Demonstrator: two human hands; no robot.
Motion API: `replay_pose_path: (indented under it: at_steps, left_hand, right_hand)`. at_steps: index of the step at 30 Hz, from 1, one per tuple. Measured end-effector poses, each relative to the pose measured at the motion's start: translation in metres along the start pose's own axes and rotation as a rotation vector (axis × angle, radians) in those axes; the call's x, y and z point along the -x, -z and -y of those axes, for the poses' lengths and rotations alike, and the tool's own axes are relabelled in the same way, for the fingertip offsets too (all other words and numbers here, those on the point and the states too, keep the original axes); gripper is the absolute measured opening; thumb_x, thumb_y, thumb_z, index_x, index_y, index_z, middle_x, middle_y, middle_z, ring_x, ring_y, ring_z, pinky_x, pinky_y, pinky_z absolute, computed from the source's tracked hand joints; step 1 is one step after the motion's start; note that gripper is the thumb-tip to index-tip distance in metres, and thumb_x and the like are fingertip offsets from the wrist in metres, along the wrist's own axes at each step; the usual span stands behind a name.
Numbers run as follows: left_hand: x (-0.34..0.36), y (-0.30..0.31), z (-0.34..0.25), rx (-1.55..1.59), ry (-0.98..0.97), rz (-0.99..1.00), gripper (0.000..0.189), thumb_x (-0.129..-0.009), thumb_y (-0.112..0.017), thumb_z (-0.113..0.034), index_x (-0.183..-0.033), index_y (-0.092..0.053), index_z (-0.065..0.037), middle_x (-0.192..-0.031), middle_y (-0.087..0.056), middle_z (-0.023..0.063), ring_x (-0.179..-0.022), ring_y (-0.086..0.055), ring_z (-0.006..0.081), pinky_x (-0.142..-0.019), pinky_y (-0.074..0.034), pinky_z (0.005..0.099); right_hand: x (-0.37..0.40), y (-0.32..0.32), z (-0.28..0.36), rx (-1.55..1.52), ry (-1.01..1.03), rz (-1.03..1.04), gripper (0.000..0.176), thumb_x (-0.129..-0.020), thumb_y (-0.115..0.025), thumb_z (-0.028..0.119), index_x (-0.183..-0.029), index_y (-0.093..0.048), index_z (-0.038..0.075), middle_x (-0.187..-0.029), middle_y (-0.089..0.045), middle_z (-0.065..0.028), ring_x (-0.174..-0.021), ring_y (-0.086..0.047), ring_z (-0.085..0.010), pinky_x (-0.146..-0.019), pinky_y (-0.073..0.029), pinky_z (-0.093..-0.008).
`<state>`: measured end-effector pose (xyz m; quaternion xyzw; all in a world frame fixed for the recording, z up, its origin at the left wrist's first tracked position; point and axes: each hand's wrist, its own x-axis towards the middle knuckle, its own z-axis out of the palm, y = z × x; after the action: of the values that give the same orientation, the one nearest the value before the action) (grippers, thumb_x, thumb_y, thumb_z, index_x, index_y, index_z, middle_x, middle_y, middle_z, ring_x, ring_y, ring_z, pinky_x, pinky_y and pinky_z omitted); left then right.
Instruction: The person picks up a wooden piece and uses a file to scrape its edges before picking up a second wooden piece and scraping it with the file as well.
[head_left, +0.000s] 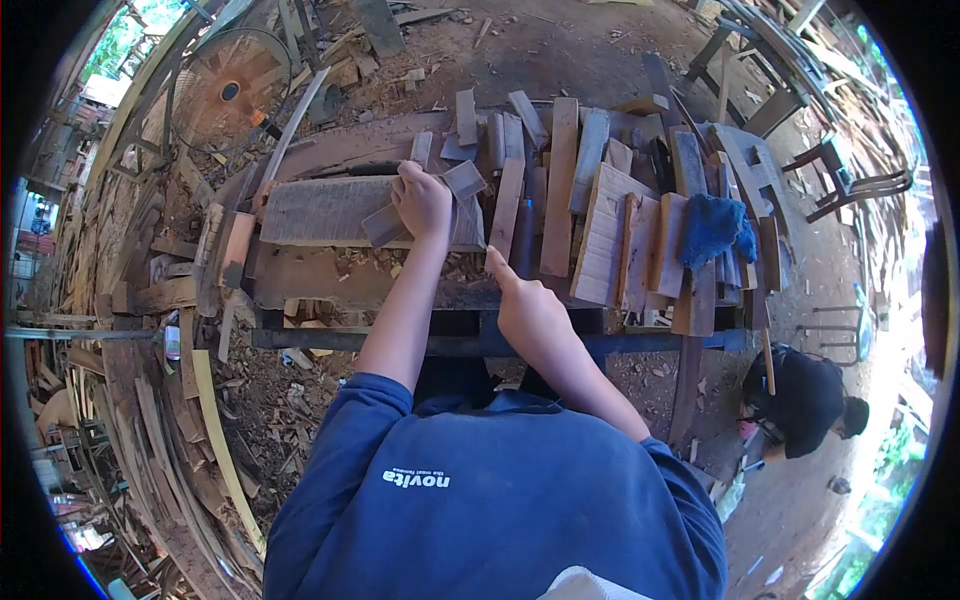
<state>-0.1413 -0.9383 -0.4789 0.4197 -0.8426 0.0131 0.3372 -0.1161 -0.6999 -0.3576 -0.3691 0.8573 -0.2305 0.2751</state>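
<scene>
My left hand (424, 203) is closed around a short dark wooden block (463, 180), which lies slantwise over a wide grey plank (325, 212). The block's other end shows on the far side of the hand. Just right of the plank's near corner is my right hand (530, 308), its index finger stretched forward and its other fingers curled in. A thin tip seems to show ahead of that finger, but what the hand holds is hidden. Beside it on the bench stands a narrow wooden piece (505, 210), with a blue-handled tool (523, 225) next to it.
Several cut boards (560, 185) and a blue cloth (712, 230) crowd the bench's right half. A standing fan (231, 92) is at far left. Another person (800, 400) crouches at right. Scrap wood covers the left floor.
</scene>
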Motion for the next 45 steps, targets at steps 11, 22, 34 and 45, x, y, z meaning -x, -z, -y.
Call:
replay_pose_path:
  at_steps: [11, 22, 34, 45]
  left_hand:
    - [0.000, 0.016, -0.008, 0.001, 0.018, 0.045, 0.021, -0.089, -0.049, -0.008, -0.106, -0.044, 0.003, -0.104, -0.062, 0.0216, -0.102, -0.057, 0.0375, -0.092, -0.045, 0.0466]
    - [-0.001, 0.013, -0.006, 0.113, 0.032, 0.018, 0.016, -0.088, -0.049, -0.010, -0.101, -0.044, -0.002, -0.098, -0.061, 0.0178, -0.098, -0.056, 0.0367, -0.089, -0.044, 0.0466]
    - [-0.001, 0.003, -0.001, 0.073, 0.050, 0.020, 0.016, -0.088, -0.053, -0.013, -0.099, -0.044, -0.005, -0.095, -0.062, 0.0161, -0.097, -0.058, 0.0383, -0.087, -0.044, 0.0496]
    - [-0.002, 0.009, -0.005, -0.021, 0.033, 0.020, 0.015, -0.089, -0.050, -0.012, -0.099, -0.049, -0.002, -0.096, -0.061, 0.0147, -0.094, -0.059, 0.0342, -0.081, -0.046, 0.0467]
  right_hand:
    - [0.001, 0.015, -0.015, -0.285, 0.099, -0.159, 0.052, -0.095, -0.048, 0.006, -0.146, -0.042, 0.012, -0.087, -0.064, -0.0349, -0.088, -0.063, -0.0500, -0.078, -0.050, -0.0519]
    - [-0.001, 0.001, -0.018, -0.197, 0.093, -0.127, 0.051, -0.095, -0.045, 0.010, -0.146, -0.042, 0.015, -0.083, -0.064, -0.0343, -0.083, -0.065, -0.0496, -0.076, -0.051, -0.0571]
    - [0.008, 0.011, -0.012, -0.196, 0.030, -0.069, 0.052, -0.095, -0.048, 0.008, -0.146, -0.042, 0.016, -0.091, -0.064, -0.0339, -0.091, -0.063, -0.0495, -0.081, -0.050, -0.0534]
    - [-0.060, -0.022, -0.021, -0.192, 0.141, -0.079, 0.054, -0.094, -0.045, 0.009, -0.147, -0.040, 0.017, -0.089, -0.065, -0.0344, -0.089, -0.065, -0.0486, -0.082, -0.050, -0.0555]
